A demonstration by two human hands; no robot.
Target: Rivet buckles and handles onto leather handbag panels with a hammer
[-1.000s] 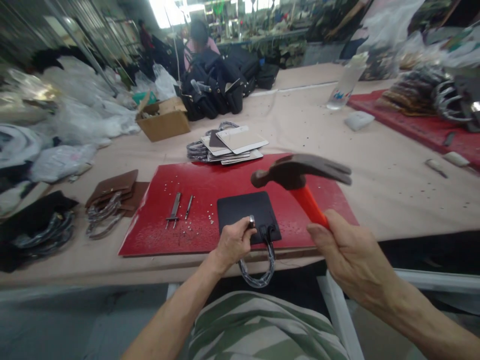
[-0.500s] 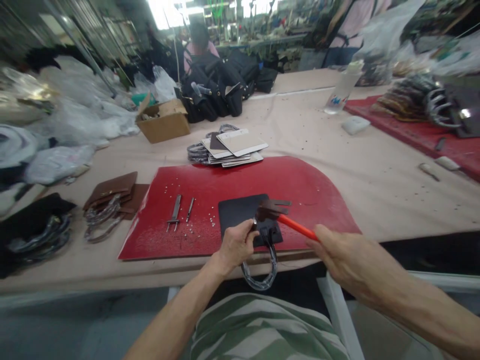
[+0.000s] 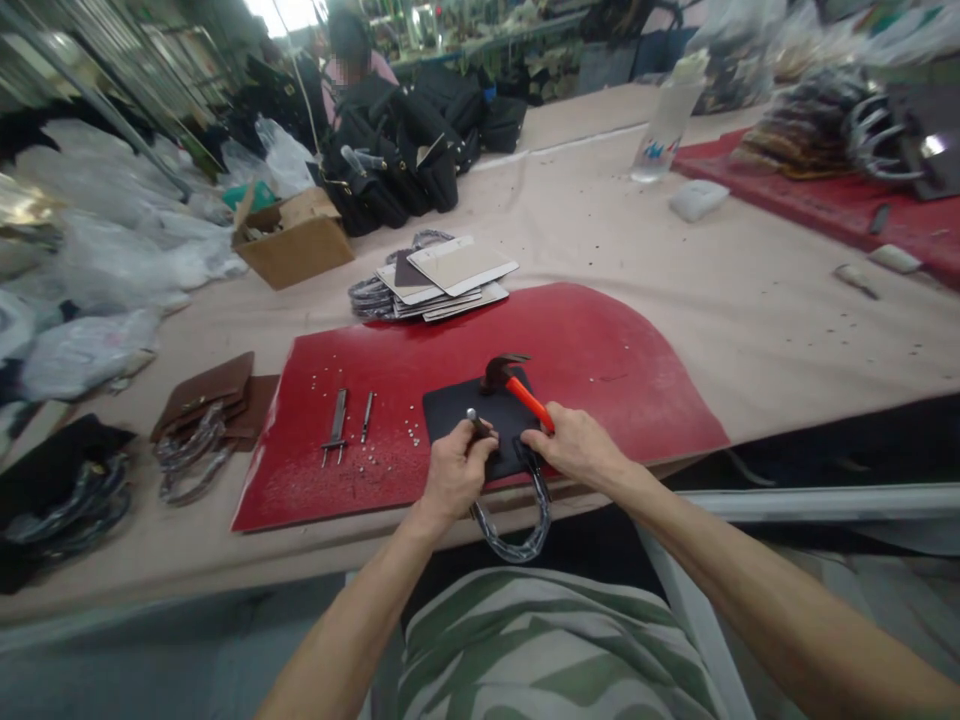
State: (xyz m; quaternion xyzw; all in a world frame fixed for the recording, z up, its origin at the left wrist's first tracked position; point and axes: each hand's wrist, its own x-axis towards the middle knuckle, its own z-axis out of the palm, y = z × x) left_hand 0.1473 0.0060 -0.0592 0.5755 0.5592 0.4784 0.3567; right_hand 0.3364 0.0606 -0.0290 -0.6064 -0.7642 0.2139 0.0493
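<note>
My left hand (image 3: 457, 468) is closed on a short metal punch (image 3: 474, 420), its shiny end showing above the fingers. Beneath lies a black leather panel (image 3: 450, 400) on a red mat (image 3: 600, 350). A plastic-wrapped handle (image 3: 517, 548) hangs from the panel over the table's front edge. In my right hand (image 3: 574, 440) is a claw hammer (image 3: 531, 400) with an orange handle; its dark head is above the panel. The right fingertips are at the base of the wrapped handle. A pronged tool (image 3: 337, 425), a thin rod (image 3: 367, 417) and several small studs lie on the mat's left part.
Brown leather pieces (image 3: 210, 400) lie left of the mat, and stacked panels (image 3: 450, 280) behind it. Farther back are a cardboard box (image 3: 296, 250), black bags (image 3: 405, 160) and a clear bottle (image 3: 664, 125). A person (image 3: 352, 65) is in the background.
The hammer has moved left off the punch, and my right hand has come in close to the panel's handle. The punch now leans in my left hand. The camera view has shifted.
</note>
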